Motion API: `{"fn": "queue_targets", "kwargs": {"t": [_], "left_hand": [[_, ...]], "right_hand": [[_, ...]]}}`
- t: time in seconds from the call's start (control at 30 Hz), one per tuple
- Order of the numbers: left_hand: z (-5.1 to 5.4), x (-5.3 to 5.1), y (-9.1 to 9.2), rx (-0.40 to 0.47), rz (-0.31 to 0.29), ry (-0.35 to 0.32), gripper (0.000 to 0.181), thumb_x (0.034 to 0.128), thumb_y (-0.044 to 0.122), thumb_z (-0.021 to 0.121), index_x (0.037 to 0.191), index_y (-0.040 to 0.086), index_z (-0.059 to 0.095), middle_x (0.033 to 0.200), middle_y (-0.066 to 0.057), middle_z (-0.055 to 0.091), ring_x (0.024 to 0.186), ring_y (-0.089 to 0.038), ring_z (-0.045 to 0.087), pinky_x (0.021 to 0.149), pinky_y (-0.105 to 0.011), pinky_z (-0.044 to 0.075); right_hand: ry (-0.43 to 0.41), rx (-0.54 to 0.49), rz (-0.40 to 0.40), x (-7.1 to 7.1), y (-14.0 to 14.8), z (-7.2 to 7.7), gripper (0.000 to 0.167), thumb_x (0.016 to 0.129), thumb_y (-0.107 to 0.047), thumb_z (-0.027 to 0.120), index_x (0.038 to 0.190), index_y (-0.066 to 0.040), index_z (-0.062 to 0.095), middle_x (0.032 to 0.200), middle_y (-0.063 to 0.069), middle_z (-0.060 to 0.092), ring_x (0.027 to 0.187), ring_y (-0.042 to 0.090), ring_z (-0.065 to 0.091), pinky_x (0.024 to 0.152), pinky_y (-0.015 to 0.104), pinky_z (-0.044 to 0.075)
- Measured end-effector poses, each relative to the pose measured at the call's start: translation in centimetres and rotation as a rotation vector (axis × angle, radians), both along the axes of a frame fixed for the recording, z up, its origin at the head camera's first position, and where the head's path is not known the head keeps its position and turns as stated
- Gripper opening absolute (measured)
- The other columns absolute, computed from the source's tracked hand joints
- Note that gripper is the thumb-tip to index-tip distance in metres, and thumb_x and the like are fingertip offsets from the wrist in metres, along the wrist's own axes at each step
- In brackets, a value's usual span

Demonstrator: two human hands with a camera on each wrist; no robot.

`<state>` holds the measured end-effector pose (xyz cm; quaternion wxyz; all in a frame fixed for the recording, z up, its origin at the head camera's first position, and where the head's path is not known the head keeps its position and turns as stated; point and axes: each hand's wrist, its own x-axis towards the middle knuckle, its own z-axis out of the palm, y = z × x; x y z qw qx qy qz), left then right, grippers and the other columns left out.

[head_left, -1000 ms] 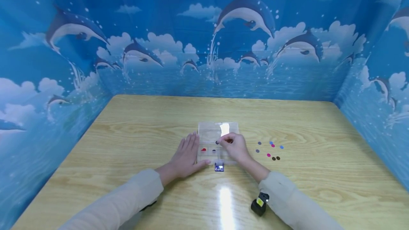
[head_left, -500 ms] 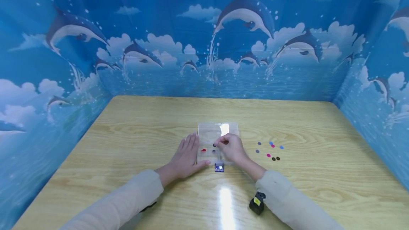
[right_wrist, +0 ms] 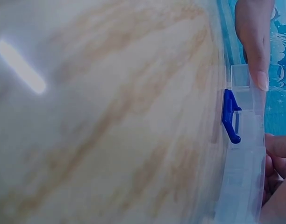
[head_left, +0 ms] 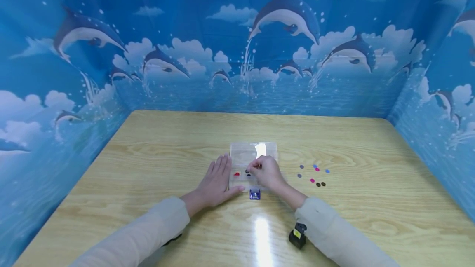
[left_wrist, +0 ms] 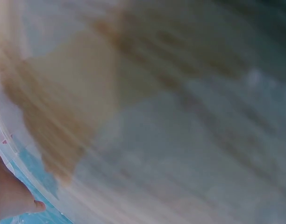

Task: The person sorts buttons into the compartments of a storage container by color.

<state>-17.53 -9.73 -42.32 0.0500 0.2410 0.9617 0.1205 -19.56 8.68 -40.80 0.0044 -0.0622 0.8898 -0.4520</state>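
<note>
A dolphin-print curtain [head_left: 222, 57] stands behind a wood-grain table [head_left: 167, 135]. The left hand [head_left: 216, 183] lies along the left side of the clear box [head_left: 236, 183], fingers straight, thumb at the near edge, gripping nothing; it probably steadies something so light. The right hand [head_left: 268, 172], apart from it, pinches a dark disc [head_left: 247, 171] over the box, a fingertip hold that seems to suit so small a thing. A red piece [head_left: 236, 174] and a dark piece [head_left: 248, 175] sit side by side in the box. Its lid [head_left: 243, 150] is folded away from the person, leaving the compartments reachable; the blue latch [head_left: 255, 194] is at the near edge. To the right, pink discs [head_left: 312, 181], blue discs [head_left: 327, 171], grey discs [head_left: 299, 175] and brown discs [head_left: 323, 184] lie spread out, likely for easy picking.
</note>
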Motion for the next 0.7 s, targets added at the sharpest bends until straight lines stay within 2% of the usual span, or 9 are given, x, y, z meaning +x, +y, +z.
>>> {"fn": "queue_targets", "kwargs": {"t": [0.3, 0.5, 0.7], "left_hand": [[-0.20, -0.10, -0.01, 0.010, -0.006, 0.010, 0.095, 0.0895, 0.063, 0.038, 0.147, -0.004, 0.006, 0.154, -0.023, 0.003, 0.143, -0.038, 0.004, 0.116, -0.052, 0.011], [-0.16, -0.07, 0.03, 0.009, -0.004, 0.014, 0.094, 0.0896, 0.063, 0.037, 0.147, -0.005, 0.007, 0.154, -0.023, 0.004, 0.143, -0.038, 0.005, 0.116, -0.051, 0.011], [-0.13, -0.03, 0.01, 0.008, 0.001, 0.007, 0.095, 0.0894, 0.064, 0.037, 0.147, -0.004, 0.006, 0.155, -0.022, 0.003, 0.144, -0.037, 0.005, 0.117, -0.050, 0.010]], "right_hand": [[0.051, 0.050, 0.033, 0.21, -0.04, 0.30, 0.004, 0.079, -0.006, 0.070, 0.079, -0.003, 0.072, 0.075, 0.003, 0.062, 0.068, 0.011, 0.049, 0.059, 0.019, 0.042], [0.049, 0.043, 0.031, 0.30, 0.13, 0.80, 0.004, 0.079, -0.006, 0.069, 0.081, -0.005, 0.073, 0.076, 0.003, 0.063, 0.067, 0.011, 0.050, 0.058, 0.018, 0.043], [0.115, 0.047, 0.035, 0.34, 0.80, 0.86, 0.009, 0.080, -0.011, 0.069, 0.087, -0.007, 0.073, 0.078, 0.002, 0.065, 0.072, 0.012, 0.051, 0.065, 0.020, 0.043]]}}
